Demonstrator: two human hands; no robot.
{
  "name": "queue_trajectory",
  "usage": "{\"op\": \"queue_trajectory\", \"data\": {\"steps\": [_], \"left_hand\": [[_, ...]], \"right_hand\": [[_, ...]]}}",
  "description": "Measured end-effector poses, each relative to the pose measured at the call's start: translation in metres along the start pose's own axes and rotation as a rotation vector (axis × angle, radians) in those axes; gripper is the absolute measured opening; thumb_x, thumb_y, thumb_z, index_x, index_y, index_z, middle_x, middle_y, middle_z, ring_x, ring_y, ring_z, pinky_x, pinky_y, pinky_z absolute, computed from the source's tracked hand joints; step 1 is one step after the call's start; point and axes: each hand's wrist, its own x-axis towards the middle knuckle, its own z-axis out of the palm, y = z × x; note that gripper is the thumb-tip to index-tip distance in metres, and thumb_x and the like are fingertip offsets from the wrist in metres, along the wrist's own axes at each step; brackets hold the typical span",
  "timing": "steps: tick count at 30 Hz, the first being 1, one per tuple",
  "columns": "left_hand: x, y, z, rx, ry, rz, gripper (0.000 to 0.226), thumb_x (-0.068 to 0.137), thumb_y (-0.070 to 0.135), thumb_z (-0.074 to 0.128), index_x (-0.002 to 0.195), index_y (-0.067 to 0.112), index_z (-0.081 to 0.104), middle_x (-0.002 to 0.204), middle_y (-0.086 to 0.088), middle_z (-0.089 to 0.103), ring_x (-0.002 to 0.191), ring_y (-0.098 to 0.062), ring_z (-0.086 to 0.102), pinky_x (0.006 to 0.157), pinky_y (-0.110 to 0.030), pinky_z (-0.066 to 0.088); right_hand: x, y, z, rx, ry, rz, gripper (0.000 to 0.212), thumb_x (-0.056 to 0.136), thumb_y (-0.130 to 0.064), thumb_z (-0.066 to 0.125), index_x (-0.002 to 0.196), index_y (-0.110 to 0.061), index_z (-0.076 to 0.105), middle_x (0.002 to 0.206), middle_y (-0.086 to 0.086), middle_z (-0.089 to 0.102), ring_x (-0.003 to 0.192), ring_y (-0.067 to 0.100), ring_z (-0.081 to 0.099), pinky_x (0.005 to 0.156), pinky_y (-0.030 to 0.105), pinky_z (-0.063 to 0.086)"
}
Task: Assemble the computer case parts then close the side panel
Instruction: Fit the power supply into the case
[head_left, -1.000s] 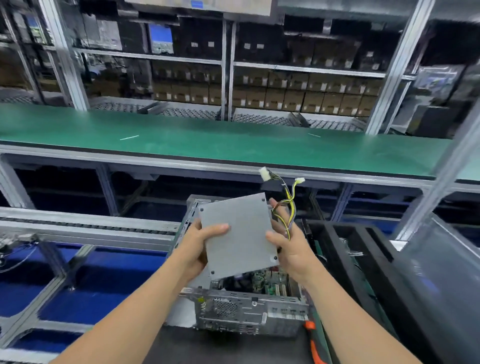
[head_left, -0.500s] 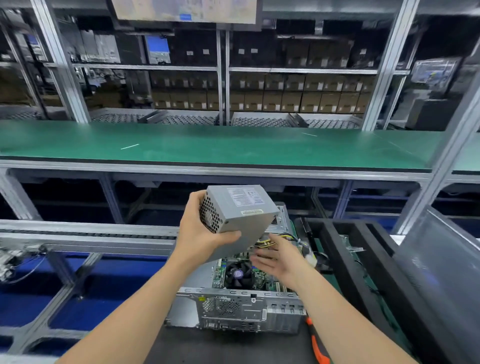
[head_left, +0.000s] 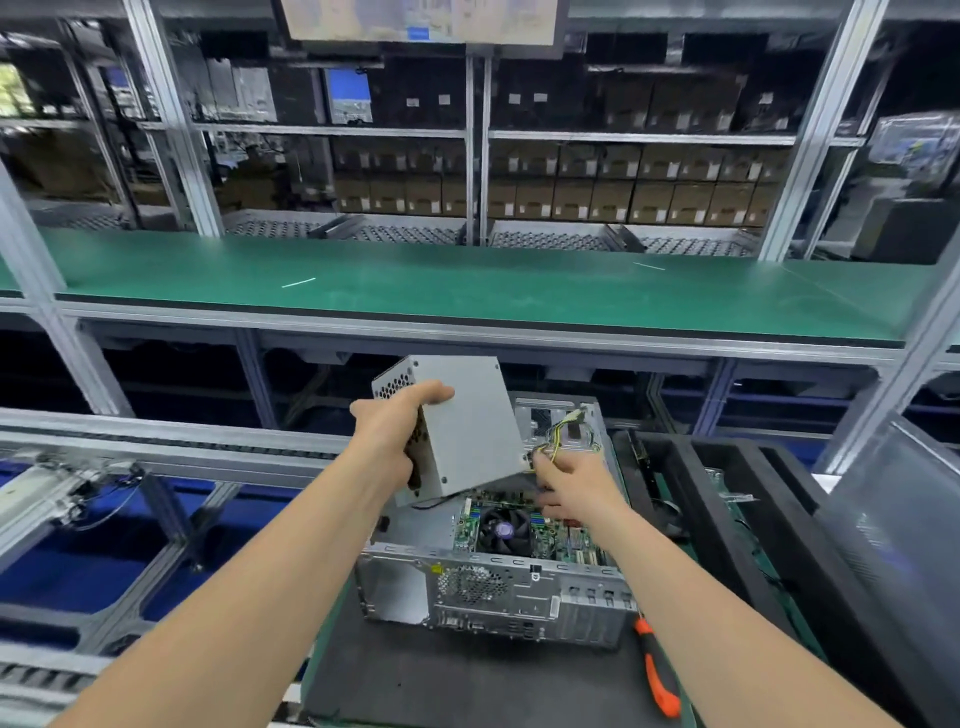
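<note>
A grey metal power supply hangs tilted above the open computer case. My left hand grips its vented left end, thumb on top. My right hand is at the supply's lower right corner, its fingers pinching the bundle of yellow and black cables that comes out there. The case lies on a dark mat with its side off, showing the motherboard and the CPU fan. What my right fingers touch beneath the supply is hidden.
An orange-handled screwdriver lies right of the case. A black foam tray with slots stands further right, and a grey panel leans at the far right. A green bench shelf runs across above; roller rails sit left.
The power supply has been turned from flat-side-up to its vented end facing left. My right hand left its edge and went down to the cables at its lower right corner.
</note>
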Motion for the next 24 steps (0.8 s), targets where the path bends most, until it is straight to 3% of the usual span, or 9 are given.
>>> {"op": "queue_trajectory", "data": {"steps": [4,7,10,12,14,17,20,23,24], "left_hand": [[0.003,-0.002,-0.015,0.025,-0.004,-0.042,0.100,0.048,0.032,0.092,0.130,0.023,0.035,0.111,-0.008,0.063,0.094,-0.029,0.065,0.075,-0.047,0.056],[0.003,-0.006,-0.024,0.049,-0.022,-0.012,0.106,0.044,0.028,0.092,0.135,0.024,0.037,0.119,-0.012,0.066,0.102,-0.036,0.067,0.088,-0.059,0.056],[0.003,-0.017,-0.028,0.118,-0.040,0.053,0.092,0.048,0.024,0.092,0.126,0.022,0.043,0.116,-0.011,0.066,0.100,-0.035,0.068,0.082,-0.056,0.058],[0.003,-0.027,-0.028,0.112,-0.045,0.097,0.078,0.052,0.019,0.092,0.116,0.022,0.047,0.111,-0.010,0.069,0.093,-0.031,0.071,0.066,-0.045,0.060],[0.002,-0.035,-0.026,0.128,-0.049,0.120,0.076,0.048,0.022,0.091,0.110,0.024,0.048,0.110,-0.009,0.068,0.092,-0.030,0.071,0.060,-0.043,0.060],[0.005,-0.041,-0.022,0.125,-0.043,0.094,0.079,0.043,0.027,0.090,0.109,0.025,0.046,0.115,-0.010,0.066,0.096,-0.033,0.070,0.075,-0.055,0.062],[0.010,-0.040,-0.017,0.098,-0.009,0.016,0.089,0.045,0.032,0.091,0.118,0.025,0.042,0.120,-0.009,0.061,0.102,-0.032,0.065,0.080,-0.051,0.058],[0.013,-0.036,-0.010,0.118,0.044,-0.046,0.100,0.049,0.036,0.092,0.129,0.027,0.033,0.127,-0.011,0.052,0.105,-0.032,0.057,0.082,-0.048,0.051],[0.015,-0.035,-0.008,0.122,0.050,-0.048,0.104,0.050,0.035,0.092,0.134,0.028,0.031,0.131,-0.012,0.050,0.107,-0.032,0.055,0.085,-0.049,0.050]], "right_hand": [[0.002,0.005,0.012,-0.309,0.032,-0.029,0.054,0.098,-0.054,0.065,0.098,-0.001,0.075,0.088,0.015,0.078,0.071,0.024,0.077,0.079,0.046,0.065],[0.000,0.009,0.021,-0.431,0.079,-0.045,0.049,0.087,-0.058,0.075,0.094,-0.011,0.065,0.090,0.007,0.073,0.082,0.027,0.072,0.075,0.040,0.060],[-0.005,0.011,0.032,-0.429,0.013,-0.077,0.045,0.084,-0.049,0.082,0.108,-0.019,0.059,0.096,0.000,0.066,0.083,0.016,0.063,0.065,0.031,0.047],[-0.006,0.013,0.038,-0.443,-0.032,-0.100,0.047,0.086,-0.041,0.082,0.123,-0.021,0.062,0.091,-0.007,0.065,0.083,0.012,0.063,0.068,0.028,0.046],[-0.006,0.016,0.042,-0.446,-0.059,-0.105,0.050,0.087,-0.037,0.082,0.131,-0.022,0.064,0.091,-0.005,0.069,0.089,0.017,0.066,0.075,0.027,0.046],[-0.002,0.020,0.042,-0.476,-0.089,-0.093,0.045,0.092,-0.034,0.078,0.134,-0.020,0.068,0.103,0.003,0.076,0.095,0.021,0.067,0.078,0.027,0.046],[0.000,0.018,0.039,-0.558,-0.119,-0.076,0.040,0.098,-0.031,0.071,0.135,-0.018,0.069,0.114,0.007,0.075,0.095,0.020,0.063,0.080,0.026,0.046],[0.000,0.004,0.034,-0.453,0.071,-0.216,0.033,0.101,-0.026,0.064,0.132,-0.018,0.072,0.118,0.005,0.075,0.105,0.021,0.070,0.091,0.030,0.052],[-0.001,-0.004,0.033,-0.348,0.107,-0.269,0.036,0.100,-0.033,0.064,0.134,-0.023,0.070,0.120,0.001,0.073,0.111,0.019,0.068,0.095,0.033,0.052]]}}
